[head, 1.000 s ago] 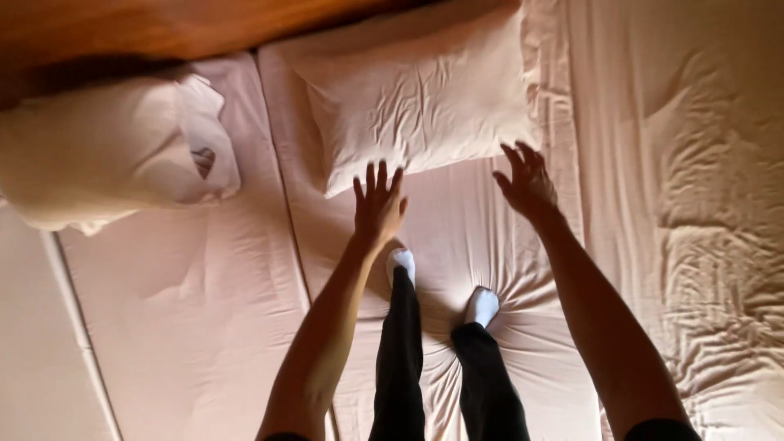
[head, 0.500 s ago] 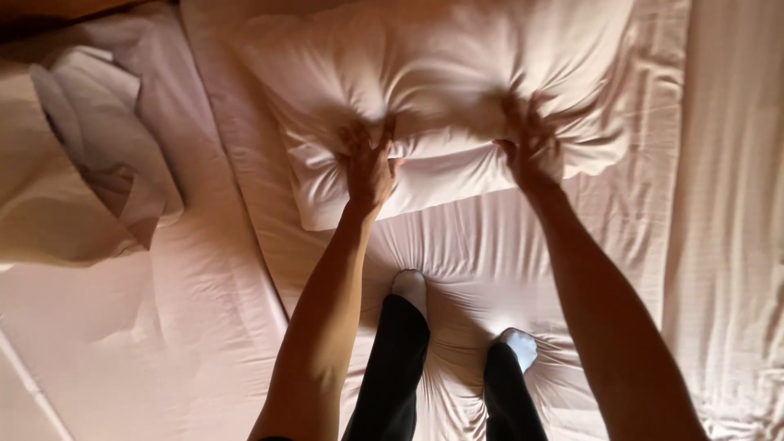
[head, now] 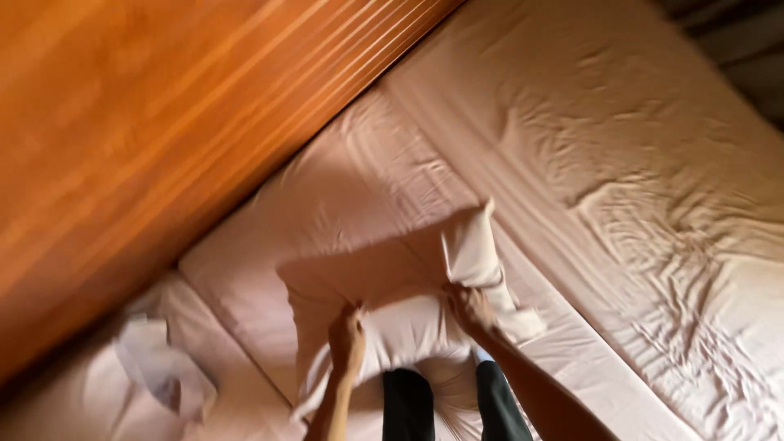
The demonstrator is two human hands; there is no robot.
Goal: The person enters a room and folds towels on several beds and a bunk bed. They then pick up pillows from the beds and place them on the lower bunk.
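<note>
In the head view, your left hand [head: 347, 339] and your right hand [head: 469, 309] are both up on the pillow [head: 392, 286], which sits low of centre in the frame, around six o'clock from the middle. The pillow is raised off the bed sheet [head: 637, 188] and hangs in front of your dark trouser legs [head: 453, 400], its upper edge pointing toward one o'clock. Your left fingers are closed into the lower front of the pillow, bunching the cover; your right fingers are pinched shut on the cover near its right side, where a loose flap of fabric spills out toward four o'clock.

The pillow looks light and very soft: it sags and folds between your two hands, so it has no stiffness to rely on. The cover seems smooth and loose over the filling, and a pinch of fabric alone may slide. Judging from this, the firmest hold is deep at the two side edges or corners, catching filling and cover together.

The wooden headboard [head: 163, 139] fills the frame from nine to twelve o'clock. A second, crumpled pillow [head: 155, 367] lies at seven o'clock, well apart from your hands. The sheet is wrinkled toward three o'clock.
</note>
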